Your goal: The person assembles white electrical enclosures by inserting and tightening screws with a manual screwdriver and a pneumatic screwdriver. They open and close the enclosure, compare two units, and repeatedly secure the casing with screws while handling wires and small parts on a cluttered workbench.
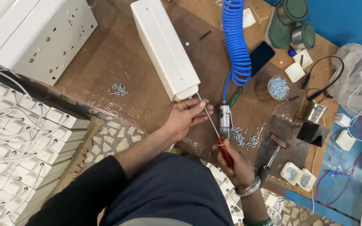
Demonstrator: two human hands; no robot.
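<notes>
Here, right hand [235, 161] grips red-handled screwdriver [214, 129]; left hand [185, 115] pinches its thin steel shaft at the smooth white box [164, 48].

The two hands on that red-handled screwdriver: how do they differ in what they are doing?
The left hand pinches the thin metal shaft near its tip, close to the end of the long white box; the right hand wraps around the red handle at the other end. The left hand's fingers lie fairly straight along the shaft; the right hand is curled into a fist. Only the right wrist wears a metal bangle. Both hold the same screwdriver.
</notes>
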